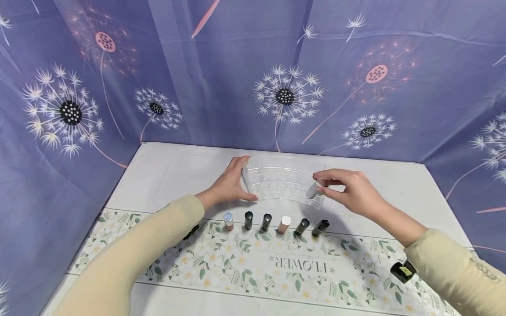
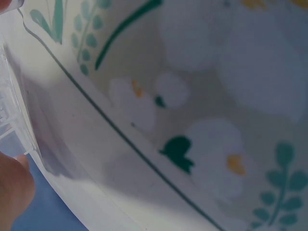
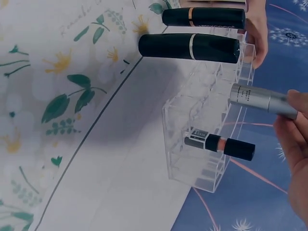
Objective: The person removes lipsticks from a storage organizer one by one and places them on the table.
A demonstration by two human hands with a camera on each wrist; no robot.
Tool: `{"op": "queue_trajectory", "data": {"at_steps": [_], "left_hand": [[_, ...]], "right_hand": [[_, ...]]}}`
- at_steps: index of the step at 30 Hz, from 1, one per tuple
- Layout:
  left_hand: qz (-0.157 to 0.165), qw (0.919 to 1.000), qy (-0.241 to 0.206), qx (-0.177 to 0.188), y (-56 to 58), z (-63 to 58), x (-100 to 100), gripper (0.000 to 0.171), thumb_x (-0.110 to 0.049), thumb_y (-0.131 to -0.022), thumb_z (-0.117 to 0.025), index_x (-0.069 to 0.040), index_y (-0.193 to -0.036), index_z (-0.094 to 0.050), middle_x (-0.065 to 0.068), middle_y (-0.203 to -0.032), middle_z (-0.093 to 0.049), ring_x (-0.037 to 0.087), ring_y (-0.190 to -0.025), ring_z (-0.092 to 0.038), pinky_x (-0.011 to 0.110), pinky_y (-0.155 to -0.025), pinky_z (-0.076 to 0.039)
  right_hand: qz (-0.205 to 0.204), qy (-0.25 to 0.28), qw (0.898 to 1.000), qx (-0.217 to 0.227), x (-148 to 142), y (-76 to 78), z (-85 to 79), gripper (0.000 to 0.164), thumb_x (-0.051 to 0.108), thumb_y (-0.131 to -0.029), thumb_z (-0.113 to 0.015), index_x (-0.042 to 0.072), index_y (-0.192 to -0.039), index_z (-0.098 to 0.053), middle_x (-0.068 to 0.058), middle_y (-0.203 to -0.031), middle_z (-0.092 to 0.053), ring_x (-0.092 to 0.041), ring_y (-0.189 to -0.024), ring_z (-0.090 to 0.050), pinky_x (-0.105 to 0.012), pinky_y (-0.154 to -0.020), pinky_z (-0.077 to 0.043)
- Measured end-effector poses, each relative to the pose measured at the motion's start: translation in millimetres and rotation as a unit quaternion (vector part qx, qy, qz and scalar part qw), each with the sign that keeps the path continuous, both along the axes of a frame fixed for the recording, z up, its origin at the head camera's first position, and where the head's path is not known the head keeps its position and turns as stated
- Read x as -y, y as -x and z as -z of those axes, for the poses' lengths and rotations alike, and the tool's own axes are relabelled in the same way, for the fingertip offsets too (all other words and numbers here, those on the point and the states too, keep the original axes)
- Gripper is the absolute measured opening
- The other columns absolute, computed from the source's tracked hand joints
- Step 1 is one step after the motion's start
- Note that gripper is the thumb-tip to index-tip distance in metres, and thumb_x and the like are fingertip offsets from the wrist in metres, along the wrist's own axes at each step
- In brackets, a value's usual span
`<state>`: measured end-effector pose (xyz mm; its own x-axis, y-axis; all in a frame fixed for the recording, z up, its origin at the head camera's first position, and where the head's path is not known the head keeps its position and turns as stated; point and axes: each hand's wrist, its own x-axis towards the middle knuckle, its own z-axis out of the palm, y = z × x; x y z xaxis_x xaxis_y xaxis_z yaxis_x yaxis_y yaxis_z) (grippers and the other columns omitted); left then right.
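Observation:
A clear plastic lipstick organizer (image 1: 282, 189) with a curved, stepped front stands on the white part of the table. My left hand (image 1: 231, 182) grips its left end, thumb at the front corner and fingers at the back. Between thumb and fingertips, my right hand (image 1: 353, 189) pinches a silver lipstick tube (image 3: 255, 98), tilted over the organizer's right end. In the right wrist view, a black lipstick with a clear base (image 3: 224, 146) sits in an end compartment. Only part of the organizer (image 2: 14, 115) and a fingertip show at the left wrist view's edge.
In front of the organizer stands a row of several lipsticks: a silver-blue one (image 1: 228, 220), black ones (image 1: 248, 220) and a pink one with a pale cap (image 1: 284, 224). They stand along a floral printed strip (image 1: 237, 267). Blue dandelion-patterned curtains (image 1: 225, 87) enclose the table.

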<state>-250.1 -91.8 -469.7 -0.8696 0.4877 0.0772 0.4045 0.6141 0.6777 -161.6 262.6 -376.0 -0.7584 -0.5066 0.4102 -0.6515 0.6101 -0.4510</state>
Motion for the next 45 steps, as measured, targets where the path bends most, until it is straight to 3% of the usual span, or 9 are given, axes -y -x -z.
{"op": "queue_trajectory", "data": {"at_steps": [13, 24, 34, 45], "left_hand": [[0.001, 1.0, 0.003, -0.006, -0.4, -0.4, 0, 0.135, -0.036, -0.064, -0.104, -0.005, -0.167, -0.022, 0.019, -0.157, -0.036, 0.033, -0.148, -0.041, 0.044, -0.127, -0.036], [0.003, 0.9999, 0.001, -0.01, -1.1, -2.7, 0, 0.135, -0.035, -0.064, -0.104, -0.005, -0.166, -0.023, 0.021, -0.157, -0.036, 0.035, -0.148, -0.041, 0.046, -0.126, -0.036], [0.004, 0.9999, 0.002, -0.012, -0.6, -0.8, 1, 0.135, -0.036, -0.064, -0.104, -0.005, -0.167, -0.022, 0.021, -0.158, -0.036, 0.035, -0.148, -0.041, 0.046, -0.126, -0.036], [0.002, 1.0, 0.006, -0.006, 0.6, -0.7, 1, 0.135, -0.038, -0.065, -0.104, -0.005, -0.167, -0.022, 0.02, -0.158, -0.035, 0.034, -0.149, -0.04, 0.045, -0.126, -0.036]], "right_hand": [[-0.008, -0.013, 1.0, -0.002, -15, -14.2, -9.0, 0.043, -0.011, -0.084, -0.084, 0.007, -0.123, -0.077, -0.008, -0.119, -0.079, -0.025, -0.098, -0.079, -0.017, -0.088, -0.059], [0.002, -0.026, 1.0, -0.006, -28, -27.2, -7.7, 0.045, -0.011, -0.081, -0.086, 0.006, -0.122, -0.078, -0.004, -0.114, -0.08, -0.009, -0.099, -0.077, -0.014, -0.088, -0.058], [0.013, -0.035, 0.999, 0.004, -40, -41.0, 1.9, 0.051, -0.01, -0.08, -0.088, 0.014, -0.124, -0.077, -0.002, -0.119, -0.079, -0.013, -0.1, -0.078, -0.011, -0.087, -0.057], [0.032, -0.039, 0.999, 0.017, -45, -55.9, 17.5, 0.051, -0.009, -0.08, -0.087, 0.015, -0.124, -0.077, 0.0, -0.118, -0.079, -0.005, -0.101, -0.076, -0.007, -0.091, -0.053]]}}
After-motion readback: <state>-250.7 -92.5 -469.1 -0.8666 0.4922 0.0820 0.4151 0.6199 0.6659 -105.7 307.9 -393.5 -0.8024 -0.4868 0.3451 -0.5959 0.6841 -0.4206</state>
